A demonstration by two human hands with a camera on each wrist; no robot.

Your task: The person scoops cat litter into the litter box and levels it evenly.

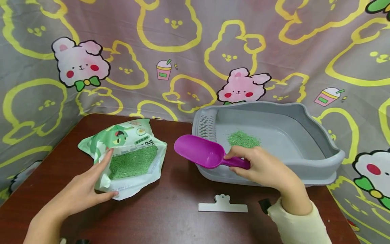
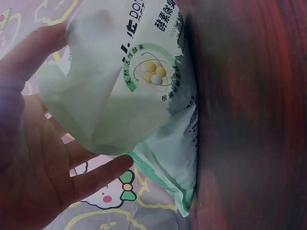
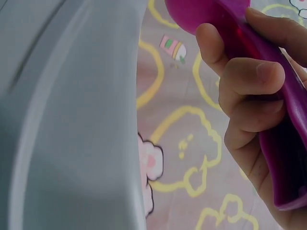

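Note:
My right hand (image 1: 268, 167) grips the handle of a magenta scoop (image 1: 198, 150), its fingers wrapped round it in the right wrist view. The scoop's bowl is empty, points left and hangs in front of the grey litter box (image 1: 304, 166). A small heap of green cat litter (image 1: 243, 139) lies on the box floor. On the left stands an opened pale green bag (image 1: 134, 187) with green granules (image 1: 134, 162) in its mouth. My left hand (image 1: 80, 193) is at the bag's left side, thumb and fingers spread wide and fairly straight along the rim of the opening.
A white clip (image 1: 223, 204) lies on the dark brown table (image 1: 170, 217) in front of the box. Near my right sleeve is a small black piece (image 1: 265, 205). A cartoon-printed curtain (image 1: 182, 61) hangs behind the table and along its sides.

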